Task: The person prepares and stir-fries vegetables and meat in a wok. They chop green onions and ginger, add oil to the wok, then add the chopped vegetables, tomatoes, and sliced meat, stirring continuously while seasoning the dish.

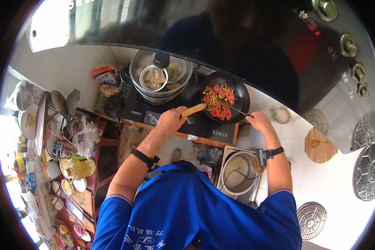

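Note:
My left hand (171, 119) is wrapped around the light wooden handle (195, 110) of a dark wok (244, 95). The wok sits on the right side of a black glass cooktop (203, 130). In it lie red tomato pieces mixed with green-yellow chopped vegetables (220, 98). My right hand (260, 121) grips a metal spatula (239, 111), whose blade is down among the food. To the left of the wok stands a steel steamer pot (157, 97) under a glass lid (184, 65). A white bowl (142, 83) of pale brown chunks shows through that lid.
A black range hood (225, 40) overhangs the cooktop's far edge. To the right, a sink (226, 151) holds a large basin (236, 175). A side counter at left carries an oil jug (84, 168), a wire utensil rack (54, 147) and a cutting board (87, 201). Food packets (104, 76) stand beside the pot.

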### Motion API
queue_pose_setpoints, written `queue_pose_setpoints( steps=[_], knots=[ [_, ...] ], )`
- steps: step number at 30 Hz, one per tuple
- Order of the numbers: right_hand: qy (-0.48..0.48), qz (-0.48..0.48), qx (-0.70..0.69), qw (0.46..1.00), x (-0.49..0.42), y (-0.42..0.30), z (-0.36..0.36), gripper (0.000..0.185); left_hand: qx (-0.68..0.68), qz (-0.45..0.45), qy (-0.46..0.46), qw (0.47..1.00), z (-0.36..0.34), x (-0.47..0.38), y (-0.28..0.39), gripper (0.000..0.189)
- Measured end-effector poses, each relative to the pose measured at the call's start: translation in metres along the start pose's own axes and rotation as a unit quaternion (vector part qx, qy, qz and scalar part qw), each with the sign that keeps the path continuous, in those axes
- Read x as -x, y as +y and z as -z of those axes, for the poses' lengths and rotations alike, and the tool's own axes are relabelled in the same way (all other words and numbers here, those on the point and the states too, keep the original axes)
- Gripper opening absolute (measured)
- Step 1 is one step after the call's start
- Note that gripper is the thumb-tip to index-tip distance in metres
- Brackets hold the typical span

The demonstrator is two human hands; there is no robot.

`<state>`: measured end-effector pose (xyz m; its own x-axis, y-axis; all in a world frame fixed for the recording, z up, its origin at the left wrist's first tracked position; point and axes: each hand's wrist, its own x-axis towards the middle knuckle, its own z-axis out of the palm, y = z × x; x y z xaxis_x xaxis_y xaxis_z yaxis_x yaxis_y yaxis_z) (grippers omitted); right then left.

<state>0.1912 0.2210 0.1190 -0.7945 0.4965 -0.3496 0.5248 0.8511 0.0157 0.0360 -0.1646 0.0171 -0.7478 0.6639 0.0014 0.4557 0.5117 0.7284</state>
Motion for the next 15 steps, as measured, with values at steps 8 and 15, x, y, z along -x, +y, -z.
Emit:
queue_pose_setpoints(
  steps=[8, 15],
  knots=[
    [0.05, -0.007, 0.257, 0.965, 0.02, 0.014, 0.081, 0.029, 0.0, -0.01, 0.002, 1.0, -0.002, -0.002, -0.002, 0.047],
    [0.101, 0.076, 0.087, 0.988, -0.003, -0.027, 0.021, 0.025, -0.002, -0.002, -0.007, 1.0, 0.0, -0.001, -0.001, 0.048]
  ],
)
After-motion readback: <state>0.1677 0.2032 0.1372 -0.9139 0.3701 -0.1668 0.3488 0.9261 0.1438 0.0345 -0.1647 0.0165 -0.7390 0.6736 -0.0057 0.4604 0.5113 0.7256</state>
